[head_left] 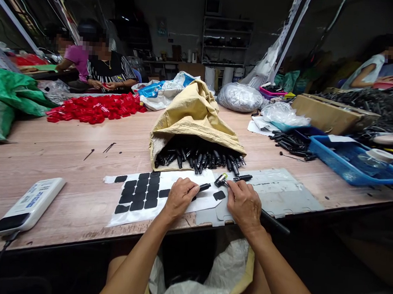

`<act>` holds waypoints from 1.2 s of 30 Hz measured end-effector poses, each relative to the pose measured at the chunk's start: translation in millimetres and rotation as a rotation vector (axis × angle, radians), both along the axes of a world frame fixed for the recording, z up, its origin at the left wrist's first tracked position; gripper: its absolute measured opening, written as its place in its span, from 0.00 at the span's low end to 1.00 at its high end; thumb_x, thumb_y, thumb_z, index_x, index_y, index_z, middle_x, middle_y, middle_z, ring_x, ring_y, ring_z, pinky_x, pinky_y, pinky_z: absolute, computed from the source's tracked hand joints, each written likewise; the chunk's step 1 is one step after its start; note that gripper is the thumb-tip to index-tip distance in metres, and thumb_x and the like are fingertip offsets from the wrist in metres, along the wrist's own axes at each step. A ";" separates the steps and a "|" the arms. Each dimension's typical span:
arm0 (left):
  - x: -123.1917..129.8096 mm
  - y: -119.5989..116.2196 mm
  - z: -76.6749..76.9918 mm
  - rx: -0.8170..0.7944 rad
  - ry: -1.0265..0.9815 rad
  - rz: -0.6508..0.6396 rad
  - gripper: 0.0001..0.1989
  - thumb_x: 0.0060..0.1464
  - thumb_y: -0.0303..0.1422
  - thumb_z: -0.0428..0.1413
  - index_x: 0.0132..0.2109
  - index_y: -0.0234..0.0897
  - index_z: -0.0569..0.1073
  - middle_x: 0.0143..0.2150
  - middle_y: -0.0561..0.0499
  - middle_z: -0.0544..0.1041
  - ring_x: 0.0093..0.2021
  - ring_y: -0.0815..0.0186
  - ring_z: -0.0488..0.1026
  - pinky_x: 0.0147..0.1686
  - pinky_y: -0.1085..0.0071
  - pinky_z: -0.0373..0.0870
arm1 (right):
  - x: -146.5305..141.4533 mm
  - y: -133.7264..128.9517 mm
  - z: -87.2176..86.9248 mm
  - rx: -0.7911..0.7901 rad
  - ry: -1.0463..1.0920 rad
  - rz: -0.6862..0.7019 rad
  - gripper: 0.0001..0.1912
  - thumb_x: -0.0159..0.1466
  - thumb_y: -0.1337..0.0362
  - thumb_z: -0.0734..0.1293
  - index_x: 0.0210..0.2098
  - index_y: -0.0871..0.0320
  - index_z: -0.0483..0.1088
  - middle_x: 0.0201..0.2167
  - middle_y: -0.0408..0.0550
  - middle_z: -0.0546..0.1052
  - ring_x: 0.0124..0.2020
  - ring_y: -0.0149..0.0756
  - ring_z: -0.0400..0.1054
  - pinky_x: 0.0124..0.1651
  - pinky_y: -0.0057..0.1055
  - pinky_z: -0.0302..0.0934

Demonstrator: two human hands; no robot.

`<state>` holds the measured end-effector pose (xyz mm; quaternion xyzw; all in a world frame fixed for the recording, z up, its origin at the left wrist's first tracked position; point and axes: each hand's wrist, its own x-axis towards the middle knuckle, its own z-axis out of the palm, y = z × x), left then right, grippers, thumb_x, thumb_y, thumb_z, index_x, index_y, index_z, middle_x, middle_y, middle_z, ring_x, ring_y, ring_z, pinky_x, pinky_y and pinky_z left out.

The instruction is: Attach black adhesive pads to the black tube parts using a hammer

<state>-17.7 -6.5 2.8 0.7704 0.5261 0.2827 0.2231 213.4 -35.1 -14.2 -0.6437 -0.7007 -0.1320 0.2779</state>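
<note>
My left hand (pixel 182 196) is closed on a black tubular part (pixel 204 187), whose end points right. In my right hand (pixel 244 204) is a small hammer (pixel 221 180) with a metal head and a yellow-green face; its dark handle sticks out behind the palm. Beneath my hands lie a white sheet with rounded black pads (pixel 140 189) and a grey board (pixel 280 192). One loose black pad (pixel 219 195) rests between my hands. Beyond them, a yellow sack (pixel 195 109) lies open toward me, full of black parts (pixel 202 158). Another black part (pixel 243 178) is by the hammer head.
A white power bank (pixel 29 205) with a cable lies at the left. Red pieces (pixel 97 107) and a green bag (pixel 13 100) are farther back. A blue tray (pixel 351 167) stands at the right. An open sack (pixel 205 276) is below the table edge. People sit across the room.
</note>
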 end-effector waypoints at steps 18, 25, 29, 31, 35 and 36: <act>-18.6 -142.4 -50.1 -0.462 0.590 -0.071 0.13 0.64 0.30 0.48 0.45 0.37 0.77 0.41 0.42 0.82 0.43 0.52 0.79 0.40 0.64 0.67 | -1.4 -0.8 1.8 -0.032 -0.027 -0.031 0.13 0.68 0.66 0.64 0.50 0.52 0.74 0.38 0.47 0.73 0.40 0.39 0.61 0.42 0.36 0.49; -5.2 -130.1 1.7 -0.494 0.377 -0.246 0.08 0.59 0.36 0.57 0.45 0.45 0.78 0.40 0.50 0.82 0.42 0.57 0.79 0.37 0.68 0.65 | -2.1 -1.6 1.4 -0.019 -0.030 -0.024 0.14 0.67 0.66 0.64 0.51 0.53 0.74 0.38 0.48 0.73 0.40 0.39 0.61 0.42 0.36 0.50; 10.9 -83.9 45.1 -0.391 0.137 -0.278 0.11 0.61 0.42 0.56 0.44 0.46 0.79 0.34 0.54 0.81 0.33 0.64 0.75 0.32 0.72 0.63 | -2.2 -2.2 1.1 -0.016 -0.016 -0.008 0.14 0.67 0.66 0.64 0.50 0.52 0.75 0.37 0.47 0.73 0.40 0.39 0.61 0.42 0.35 0.50; 12.7 -46.3 52.8 -0.280 0.095 -0.091 0.13 0.61 0.43 0.55 0.45 0.42 0.79 0.33 0.52 0.80 0.31 0.64 0.73 0.30 0.71 0.63 | -2.2 -2.3 1.2 -0.012 -0.005 -0.004 0.14 0.66 0.67 0.64 0.50 0.52 0.75 0.37 0.47 0.73 0.39 0.39 0.61 0.41 0.35 0.50; 3.3 33.9 51.0 -0.097 0.126 0.404 0.13 0.60 0.40 0.54 0.45 0.39 0.79 0.37 0.47 0.82 0.37 0.59 0.77 0.36 0.68 0.67 | -2.1 -1.9 1.9 -0.007 0.008 0.000 0.14 0.66 0.67 0.64 0.49 0.52 0.75 0.36 0.47 0.73 0.39 0.38 0.61 0.41 0.35 0.50; 0.0 50.5 49.2 -0.082 0.160 0.500 0.13 0.59 0.39 0.55 0.44 0.38 0.79 0.39 0.45 0.82 0.40 0.56 0.77 0.38 0.66 0.68 | -2.1 -1.7 2.1 -0.008 0.007 0.000 0.14 0.66 0.67 0.64 0.49 0.52 0.75 0.36 0.47 0.73 0.39 0.38 0.61 0.42 0.35 0.50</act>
